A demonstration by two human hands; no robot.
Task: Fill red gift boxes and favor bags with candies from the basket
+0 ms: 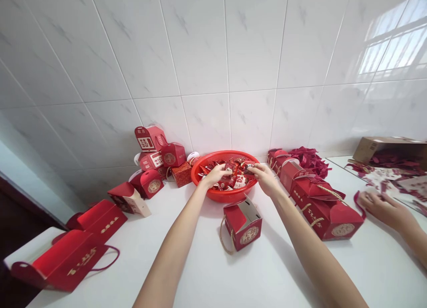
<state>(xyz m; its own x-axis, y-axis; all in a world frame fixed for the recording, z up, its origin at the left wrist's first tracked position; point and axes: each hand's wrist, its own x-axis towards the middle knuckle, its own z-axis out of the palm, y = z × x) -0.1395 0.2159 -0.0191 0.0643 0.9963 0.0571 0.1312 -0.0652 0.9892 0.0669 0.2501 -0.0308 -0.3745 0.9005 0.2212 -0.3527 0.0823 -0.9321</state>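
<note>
A red plastic basket (215, 193) full of small red wrapped sweets (235, 181) stands against the tiled wall. Both my hands reach into it. My left hand (215, 173) has its fingers closed on sweets at the basket's left side. My right hand (263, 174) pinches sweets at the right side. In front of the basket, between my forearms, an open red gift box (243, 226) with a rope handle stands on the white table.
Several closed red gift boxes (156, 159) are piled left of the basket, larger flat ones (63, 261) at the left table edge, and a row (320, 206) on the right. Another person's hand (383, 208) rests at far right near a cardboard box (383, 148) and red paper scraps.
</note>
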